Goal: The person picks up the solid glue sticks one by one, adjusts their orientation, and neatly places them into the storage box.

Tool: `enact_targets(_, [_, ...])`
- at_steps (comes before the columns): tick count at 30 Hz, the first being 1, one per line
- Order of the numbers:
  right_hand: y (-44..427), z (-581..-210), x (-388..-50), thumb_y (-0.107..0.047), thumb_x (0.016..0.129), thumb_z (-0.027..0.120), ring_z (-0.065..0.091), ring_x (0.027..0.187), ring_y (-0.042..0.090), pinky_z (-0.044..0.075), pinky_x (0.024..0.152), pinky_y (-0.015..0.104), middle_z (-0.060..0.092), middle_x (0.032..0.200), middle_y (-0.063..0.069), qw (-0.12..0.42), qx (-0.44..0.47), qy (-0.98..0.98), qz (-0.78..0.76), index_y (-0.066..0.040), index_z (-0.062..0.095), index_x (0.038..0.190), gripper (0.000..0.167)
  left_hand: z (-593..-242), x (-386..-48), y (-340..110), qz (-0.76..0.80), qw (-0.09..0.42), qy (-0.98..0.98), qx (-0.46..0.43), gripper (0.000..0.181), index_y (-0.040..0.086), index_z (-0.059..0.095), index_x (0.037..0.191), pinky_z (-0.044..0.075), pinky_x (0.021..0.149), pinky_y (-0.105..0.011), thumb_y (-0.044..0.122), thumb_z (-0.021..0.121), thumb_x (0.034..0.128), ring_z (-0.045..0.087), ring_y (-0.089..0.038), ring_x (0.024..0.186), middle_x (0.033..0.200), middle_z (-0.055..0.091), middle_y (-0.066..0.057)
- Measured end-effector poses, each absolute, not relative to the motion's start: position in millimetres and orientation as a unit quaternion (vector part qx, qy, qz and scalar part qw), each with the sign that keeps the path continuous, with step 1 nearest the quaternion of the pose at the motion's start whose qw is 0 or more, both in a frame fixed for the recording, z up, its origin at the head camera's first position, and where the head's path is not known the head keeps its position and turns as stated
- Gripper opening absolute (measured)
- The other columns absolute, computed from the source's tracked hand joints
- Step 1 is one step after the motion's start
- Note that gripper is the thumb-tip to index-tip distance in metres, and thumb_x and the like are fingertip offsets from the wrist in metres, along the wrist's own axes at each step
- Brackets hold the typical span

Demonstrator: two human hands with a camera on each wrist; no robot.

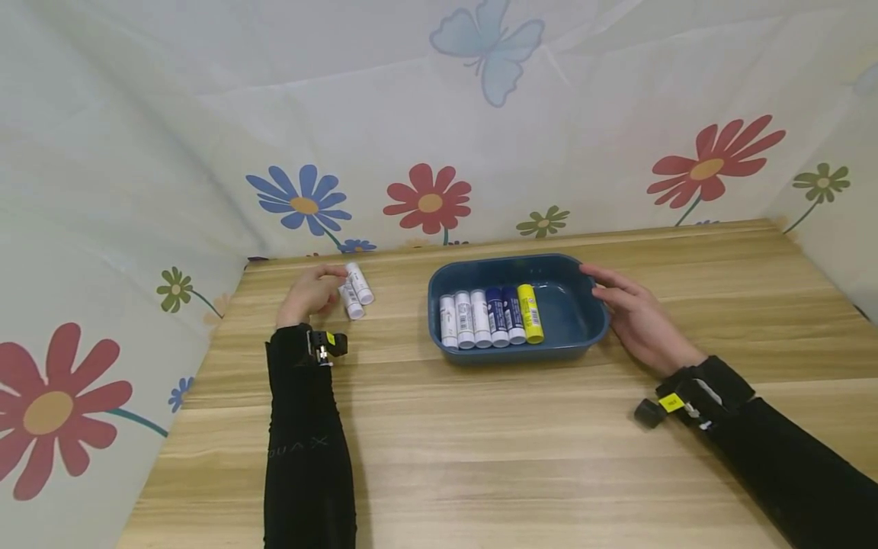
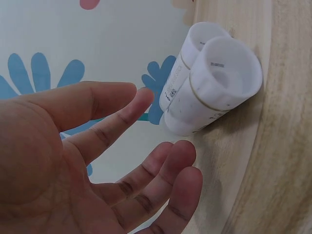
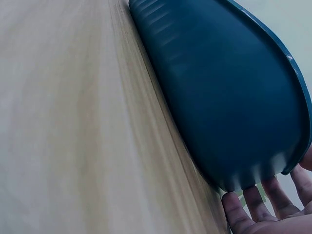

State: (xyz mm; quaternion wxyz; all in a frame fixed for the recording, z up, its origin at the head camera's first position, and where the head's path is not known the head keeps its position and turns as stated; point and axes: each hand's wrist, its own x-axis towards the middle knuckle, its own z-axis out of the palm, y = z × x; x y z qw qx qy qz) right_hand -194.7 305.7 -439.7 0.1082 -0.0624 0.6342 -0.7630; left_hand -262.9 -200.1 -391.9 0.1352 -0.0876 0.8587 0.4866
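Two white glue sticks [image 1: 359, 284] lie side by side on the table at the left. In the left wrist view my left hand [image 2: 92, 161] has its fingers loosely bent, with a gap between the fingertips and these white glue sticks [image 2: 212, 78]. My right hand [image 1: 641, 324] grips the right end of a dark blue tray [image 1: 507, 354]. Its thumb laps over the rim, and its fingers [image 3: 275, 195] press the tray's outer wall [image 3: 229, 97]. Inside the tray, white glue sticks [image 1: 464, 320], dark blue ones [image 1: 497, 316] and a yellow one [image 1: 530, 314] lie in a row.
The wooden table [image 1: 480, 450] runs back to a white sheet [image 1: 384, 114] printed with flowers and a butterfly. That sheet also hangs along the left and right sides. Bare tray floor [image 1: 565, 316] shows to the right of the yellow glue stick.
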Motion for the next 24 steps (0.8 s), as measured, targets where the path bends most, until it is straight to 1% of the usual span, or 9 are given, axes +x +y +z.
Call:
enact_targets(4, [305.0,-439.4,-194.4,-0.019,0.111,0.052,0.025,0.148,0.017,0.040,0.104,0.013,0.029,0.165,0.002,0.109,-0.061,0.637,-0.761,-0.007,0.036,0.161,0.054,-393.7,-262.0,-199.1,0.491,0.139,0.855,-0.087,0.041,0.003,0.054,0.146,0.044,0.063,-0.025,0.019,0.051,0.1090,0.051,-0.014,0.072,0.083,0.052,-0.005])
enact_targets(11, [304.9,-439.7,-194.2,-0.019,0.111,0.052,0.025,0.148,0.017,0.039,0.104,0.013,0.030,0.164,0.001,0.108,-0.062,0.637,-0.760,-0.007,0.036,0.161,0.054,-396.0,-262.6,-197.6,0.493,0.143,0.853,-0.094,0.041,0.003,0.052,0.147,0.045,0.067,-0.026,0.019,0.050,0.1093,0.052,-0.018,0.081,0.102,0.050,-0.013])
enact_targets(14, [304.9,-439.8,-194.3,-0.019,0.111,0.052,0.026,0.148,0.016,0.039,0.104,0.013,0.030,0.164,0.001,0.108,-0.061,0.637,-0.761,-0.007,0.036,0.161,0.054,-396.6,-263.4,-197.5,0.493,0.145,0.852,-0.096,0.042,0.003,0.052,0.147,0.045,0.067,-0.026,0.020,0.050,0.1092,0.052,-0.019,0.082,0.105,0.050,-0.014])
enact_targets(20, [305.4,-440.3,-194.8,-0.019,0.111,0.052,0.025,0.148,0.017,0.040,0.104,0.013,0.029,0.165,0.001,0.108,-0.062,0.635,-0.763,-0.007,0.037,0.161,0.054,-397.0,-263.3,-197.0,0.495,0.147,0.851,-0.096,0.041,0.003,0.053,0.145,0.045,0.066,-0.027,0.018,0.053,0.1074,0.051,-0.018,0.081,0.102,0.051,-0.012])
enact_targets(24, [306.0,-440.6,-195.0,-0.019,0.111,0.052,0.025,0.148,0.018,0.040,0.104,0.013,0.029,0.164,0.001,0.106,-0.063,0.634,-0.763,-0.007,0.037,0.161,0.053,-396.9,-263.0,-195.8,0.484,0.146,0.858,-0.094,0.040,0.002,0.053,0.142,0.048,0.070,-0.028,0.015,0.059,0.1044,0.052,-0.018,0.084,0.099,0.052,-0.010])
